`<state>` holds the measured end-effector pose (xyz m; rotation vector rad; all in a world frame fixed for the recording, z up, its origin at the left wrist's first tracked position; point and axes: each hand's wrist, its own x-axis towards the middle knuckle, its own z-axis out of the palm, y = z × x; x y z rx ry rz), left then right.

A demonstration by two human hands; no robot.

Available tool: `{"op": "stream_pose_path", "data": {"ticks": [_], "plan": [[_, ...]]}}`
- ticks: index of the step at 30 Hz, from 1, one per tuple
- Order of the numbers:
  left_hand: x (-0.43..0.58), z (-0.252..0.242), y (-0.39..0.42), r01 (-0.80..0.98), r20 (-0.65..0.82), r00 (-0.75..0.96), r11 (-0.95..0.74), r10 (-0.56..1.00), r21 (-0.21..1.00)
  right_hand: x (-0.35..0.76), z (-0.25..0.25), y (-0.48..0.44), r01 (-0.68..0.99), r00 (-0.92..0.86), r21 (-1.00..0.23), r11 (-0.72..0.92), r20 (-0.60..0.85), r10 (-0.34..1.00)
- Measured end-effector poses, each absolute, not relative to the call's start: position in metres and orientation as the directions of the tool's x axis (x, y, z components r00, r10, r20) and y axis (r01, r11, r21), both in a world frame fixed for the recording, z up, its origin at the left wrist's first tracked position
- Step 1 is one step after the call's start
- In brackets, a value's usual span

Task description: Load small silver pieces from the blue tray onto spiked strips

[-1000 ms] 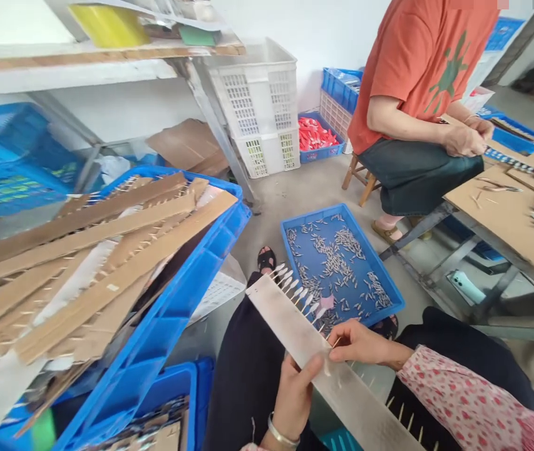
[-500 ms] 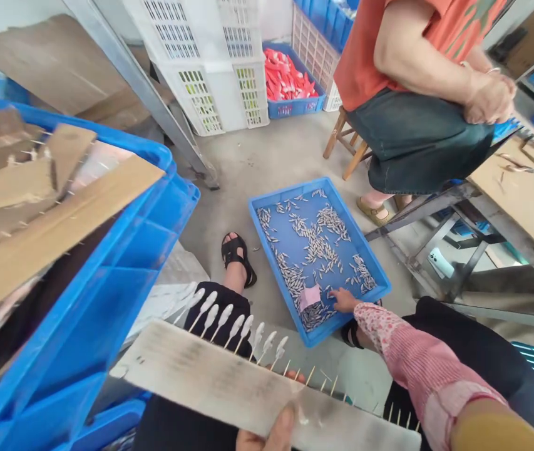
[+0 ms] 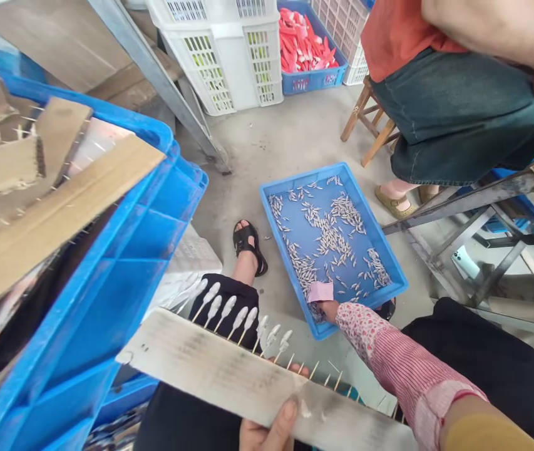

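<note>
My left hand (image 3: 273,429) grips a long pale board (image 3: 229,376), thumb on its face and fingertips behind its upper edge. Thin sticks line that edge; several on the left carry white oval pieces (image 3: 226,307), while those on the right are bare. My right hand (image 3: 328,310), at the end of a pink sleeve, reaches into the near-left corner of a shallow blue tray (image 3: 282,250). It is beside a pink piece (image 3: 320,291), which partly covers its fingers; what they hold, if anything, is hidden. Many small silvery pieces (image 3: 330,238) lie scattered in the tray.
At left stands a blue crate (image 3: 130,294) with cardboard strips (image 3: 60,213). White baskets (image 3: 222,62) and a blue bin (image 3: 313,81) of red items are at the back. A person in an orange top (image 3: 402,37) sits on a wooden stool (image 3: 365,119) near a metal-framed table (image 3: 464,238).
My right hand has moved left within the tray, to the pink piece, which now sits slightly higher against the tray's contents. The whole view has shifted; my left hand still holds the board.
</note>
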<state>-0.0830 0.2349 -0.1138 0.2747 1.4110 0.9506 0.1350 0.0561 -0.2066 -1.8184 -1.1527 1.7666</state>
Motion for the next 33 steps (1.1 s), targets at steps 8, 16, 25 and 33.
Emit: {"op": "stream_pose_path", "data": {"ticks": [8, 16, 25, 33], "plan": [[-0.080, -0.109, 0.240, -0.392, -0.686, -0.167, 0.591, 0.708, 0.705, 0.140, -0.214, 0.056, 0.327, -0.187, -0.720, -0.612, -0.684, 0.705], [-0.060, -0.076, 0.143, -0.535, -0.746, -0.216, 0.563, 0.630, 0.630, 0.152, -0.260, 0.071, 0.287, -0.194, -0.462, -0.839, -0.886, 0.422], [-0.051, -0.011, -0.009, -0.606, -0.760, -0.148, 0.550, 0.632, 0.575, 0.214, -0.242, 0.096, -0.035, -0.143, -0.407, -0.913, -0.902, 0.408], [-0.054, -0.019, -0.021, -0.668, -0.680, -0.043, 0.486, 0.732, 0.564, 0.233, -0.194, 0.111, -0.209, -0.121, -0.623, -0.754, -0.748, 0.652]]}}
